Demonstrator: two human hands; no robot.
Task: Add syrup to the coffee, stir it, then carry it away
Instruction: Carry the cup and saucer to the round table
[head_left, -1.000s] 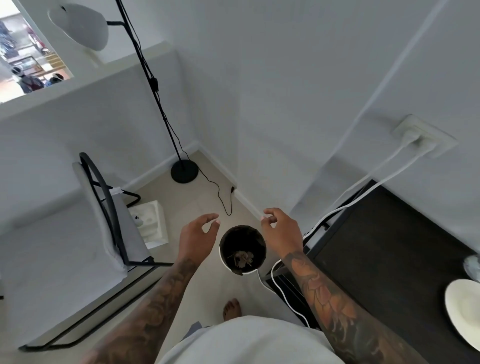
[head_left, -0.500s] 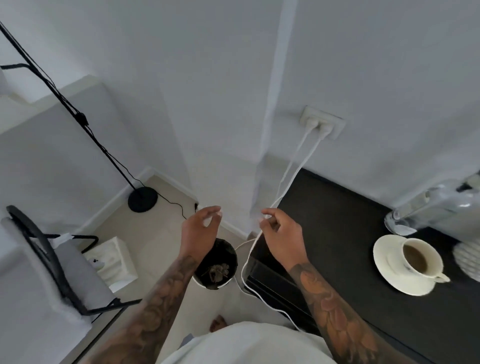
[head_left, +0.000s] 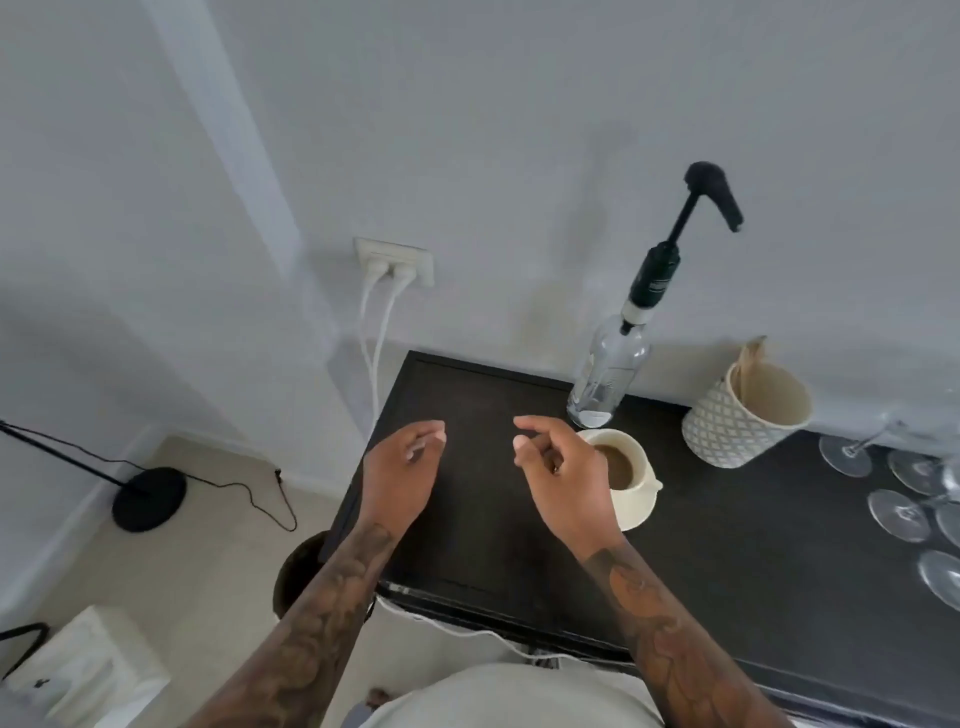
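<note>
Over the near left part of a dark tabletop (head_left: 701, 545), both hands are seen raised side by side, neither touching any object. The left hand (head_left: 397, 478) is held with fingers loosely curled toward the thumb, nothing being gripped. The right hand (head_left: 563, 483) is likewise loosely curled, index finger extended leftward, nothing being held; it partly covers the coffee cup from this view, and whether it is above or merely in front cannot be told.

The coffee cup (head_left: 631, 467), cream-coloured and filled with light brown coffee, is set on a matching saucer (head_left: 636, 512) on the tabletop, just right of the right hand. Directly behind the cup, near the wall, a clear glass syrup bottle (head_left: 608, 374) fitted with a tall black pump (head_left: 711, 195) is observed; it appears nearly empty of liquid. To the right of the bottle a patterned cream holder (head_left: 737, 421) containing wooden stirrers (head_left: 750, 353) is noted, apart from the cup. Several upturned wine glasses (head_left: 898, 514) are grouped at the right edge.

On the wall, a socket (head_left: 395, 260) with two white plugs is recorded, their cables running down beside the table. On the floor at left, a black lamp base (head_left: 148, 499) with a trailing cord is present, and a dark bin (head_left: 301, 571) is partly hidden behind the left forearm.
</note>
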